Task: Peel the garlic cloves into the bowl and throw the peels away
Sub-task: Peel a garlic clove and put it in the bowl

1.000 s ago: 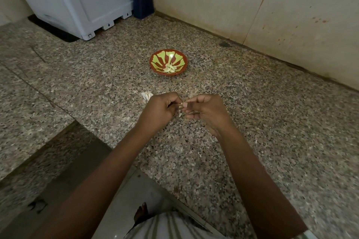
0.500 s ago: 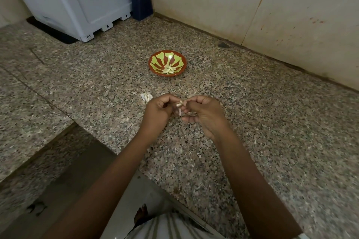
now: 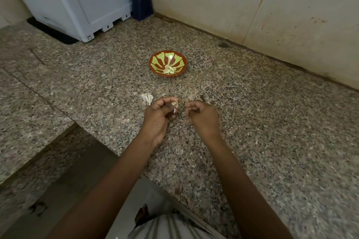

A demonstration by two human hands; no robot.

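Peeling garlic at the counter (image 3: 272, 122).
Pinching a garlic clove (image 3: 174, 103) in left hand (image 3: 158, 117) fingers (image 3: 167, 101), mid frame; curling right hand (image 3: 203, 119) beside it, can't tell if holding anything; below the bowl (image 3: 158, 59).

Both bare forearms reach forward. The left hand (image 3: 158, 115) pinches a garlic clove (image 3: 174, 103) between thumb and forefinger, its other fingers curled. The right hand (image 3: 202, 117) hovers just beside it, not touching, fingers curled inward; whether it holds anything is hidden.
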